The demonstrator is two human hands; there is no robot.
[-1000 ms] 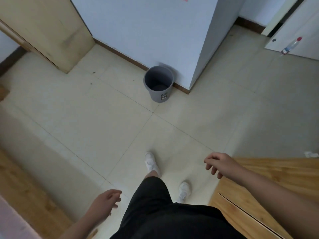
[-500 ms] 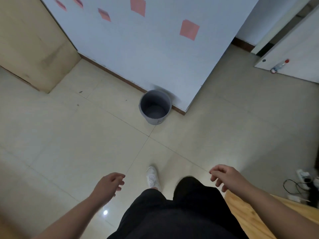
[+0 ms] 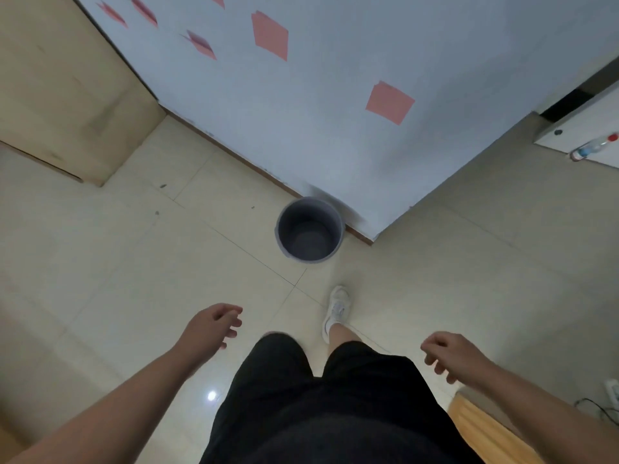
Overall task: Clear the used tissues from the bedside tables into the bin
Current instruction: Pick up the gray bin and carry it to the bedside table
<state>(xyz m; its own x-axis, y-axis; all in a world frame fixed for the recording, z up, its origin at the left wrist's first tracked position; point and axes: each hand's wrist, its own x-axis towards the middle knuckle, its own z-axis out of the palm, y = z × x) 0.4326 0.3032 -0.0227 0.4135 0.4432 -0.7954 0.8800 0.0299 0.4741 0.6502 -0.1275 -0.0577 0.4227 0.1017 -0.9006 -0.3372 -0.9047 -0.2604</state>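
Left hand: held out over the floor, fingers loosely curled, holding nothing.
Right hand: held out at about the same height, fingers hanging loosely curled, holding nothing.
Hands together: well apart, one on either side of the black shorts.
Bin: grey, round and upright on the floor, ahead of both hands and between them, a little nearer the left one; it stands against the corner of the wall.
Bin contents: the inside looks dark, and I cannot tell what lies in it.
White shoe: on the floor between the hands and the bin, toe pointing at the bin.
Wall: pale blue, beyond the bin, with pink paper squares stuck on it.
Wooden cabinet: far ahead of the left hand, to its left.
Bottle: lying on a white surface far ahead of the right hand, to its right.
Wooden furniture edge: just below the right forearm.
Power strip: on the floor right of the right hand, at the frame edge.
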